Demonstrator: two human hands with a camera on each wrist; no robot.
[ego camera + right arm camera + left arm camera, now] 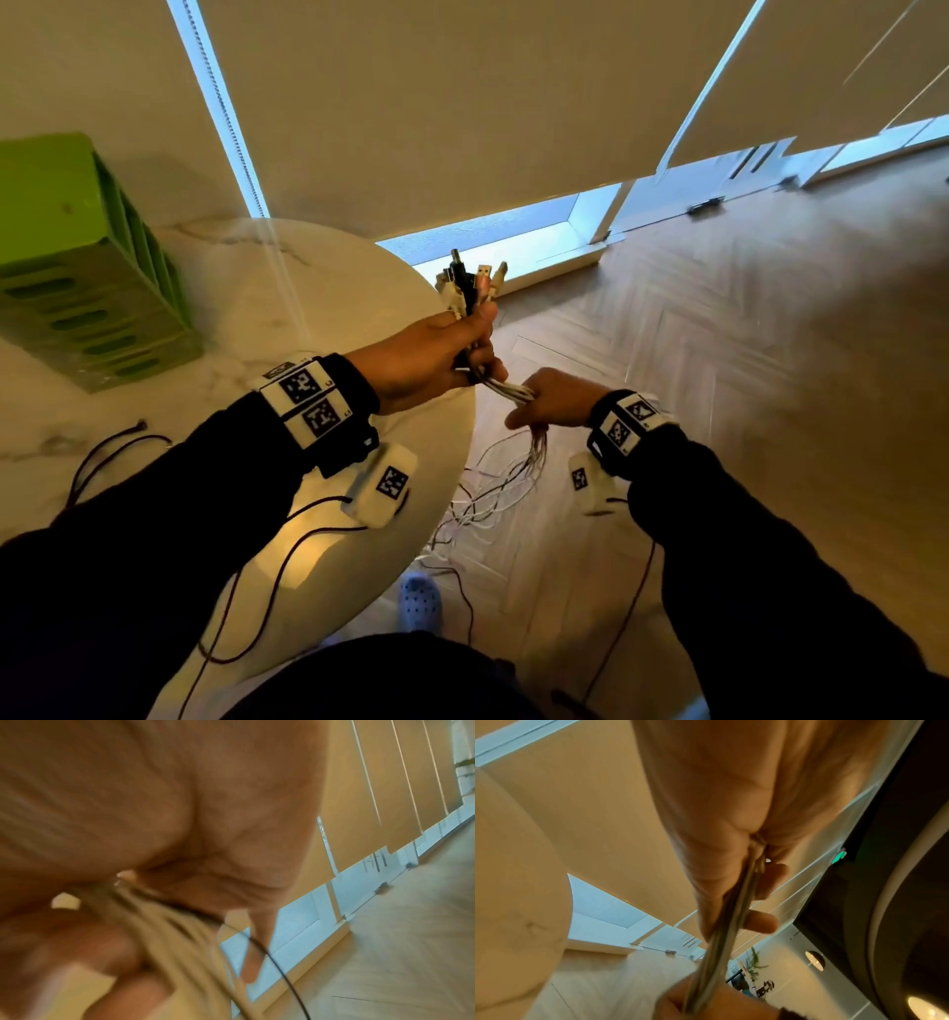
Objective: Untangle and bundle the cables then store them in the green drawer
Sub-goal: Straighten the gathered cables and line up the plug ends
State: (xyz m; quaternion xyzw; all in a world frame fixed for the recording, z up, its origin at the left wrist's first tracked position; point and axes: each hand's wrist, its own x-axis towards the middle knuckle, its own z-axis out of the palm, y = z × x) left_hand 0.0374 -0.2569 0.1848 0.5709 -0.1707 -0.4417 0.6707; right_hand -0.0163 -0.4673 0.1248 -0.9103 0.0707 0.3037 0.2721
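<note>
My left hand [452, 354] grips a bunch of white and black cables [506, 389] just past the table's right edge, their USB plugs [470, 282] sticking up above the fist. My right hand [544, 406] holds the same bunch just below, fingers curled round the strands. Below it the loose cable ends [493, 493] hang tangled down to the floor. In the left wrist view the cables [727, 925] run taut from my left hand [731, 852] down into the right hand. The blurred right wrist view has pale and black cables [180, 933] under my right hand [180, 841]. The green drawer unit [87, 267] stands at the table's far left, drawers closed.
The round marble table [267, 308] holds thin dark sensor leads [102, 457] near its front. Herringbone wood floor [719, 334] lies to the right, with window blinds [436, 103] behind. A foot in a light blue shoe [420, 601] stands under the table edge.
</note>
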